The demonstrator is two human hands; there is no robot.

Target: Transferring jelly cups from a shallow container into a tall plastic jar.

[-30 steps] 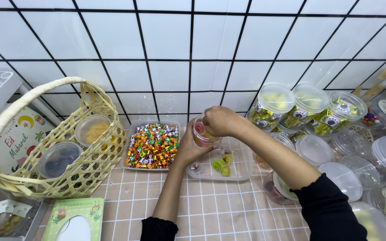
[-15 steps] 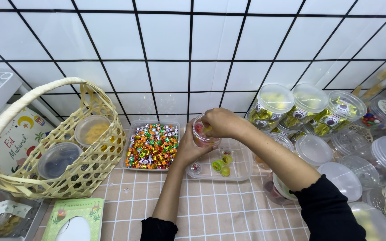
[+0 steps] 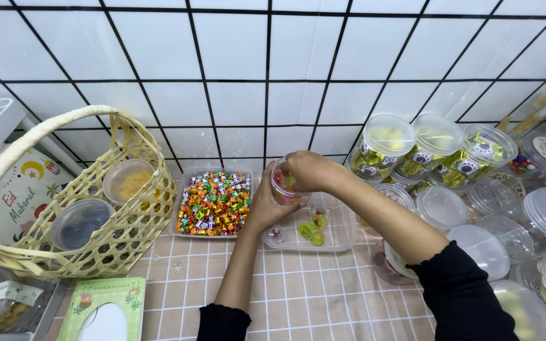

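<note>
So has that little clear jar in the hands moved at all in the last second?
Hardly. The clear jar sits just as far from the tray of wrapped sweets as before; the slight upward drift shifts everything alike, so it is the camera.

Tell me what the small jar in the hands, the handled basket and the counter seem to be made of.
Small jar: clear glossy plastic, contents show through. Basket: pale woven cane or bamboo strips, matte, open lattice. Counter: probably ceramic tile or tile-patterned sheet, beige squares with pale lines.

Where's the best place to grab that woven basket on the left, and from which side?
Take the woven basket by its wrapped handle, coming from above. The handle arches high over the open top, clear of the two lidded tubs inside. The slatted walls flare wide, so gripping the sides would likely be awkward.
</note>
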